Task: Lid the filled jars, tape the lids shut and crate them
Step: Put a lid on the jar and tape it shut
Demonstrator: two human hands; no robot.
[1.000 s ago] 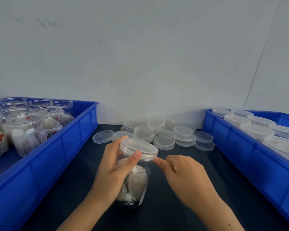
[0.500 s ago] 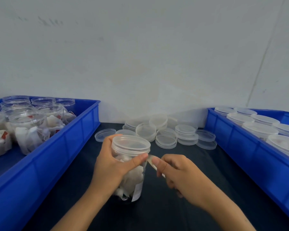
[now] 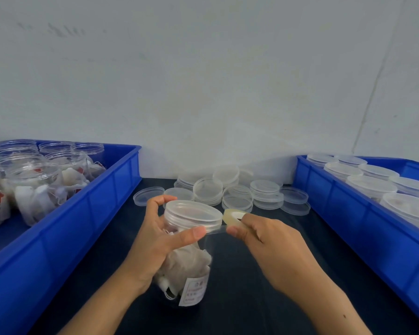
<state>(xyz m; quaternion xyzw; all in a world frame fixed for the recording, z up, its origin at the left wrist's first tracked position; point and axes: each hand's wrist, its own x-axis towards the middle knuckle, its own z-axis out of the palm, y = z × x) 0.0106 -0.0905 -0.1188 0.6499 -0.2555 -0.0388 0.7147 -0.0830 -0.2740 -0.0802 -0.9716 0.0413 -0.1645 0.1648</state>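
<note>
Hands (image 3: 155, 240) on jar (image 3: 186, 262) and tape roll (image 3: 232, 217).

A single head-worn view looks forward and down, close over the dark table (image 3: 240, 298), facing the wall (image 3: 203, 81).

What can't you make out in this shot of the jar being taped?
Head view only:
- Label text on the jar: too small, blurred.
- Tape roll: mostly hidden inside the right hand.
- Jar's far side: hidden by the left hand.
- Left crate and right crate: cut off by the frame edges.
</note>
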